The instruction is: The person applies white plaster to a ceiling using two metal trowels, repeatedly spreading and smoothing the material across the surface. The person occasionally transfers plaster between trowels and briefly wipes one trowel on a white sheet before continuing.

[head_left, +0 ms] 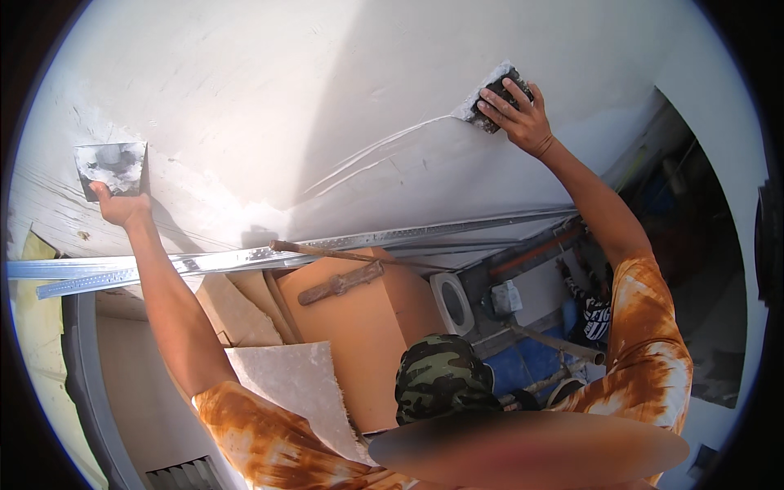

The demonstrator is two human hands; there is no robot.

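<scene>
You pressed right hand (523,114), gripping putty knife (496,100), onto ceiling (327,98); left hand (122,206) clutched hawk plate (112,167). Smoothing step; next: steady stroke along seam.

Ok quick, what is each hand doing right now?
Left hand: closed, holding a square plaster board.
Right hand: closed on a trowel, pressing it against the white surface.

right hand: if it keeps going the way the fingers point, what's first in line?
The right hand presses a dark putty blade onto the white plastered surface; the fingers point up-left, where only that surface shows. Depth is unclear.
</scene>
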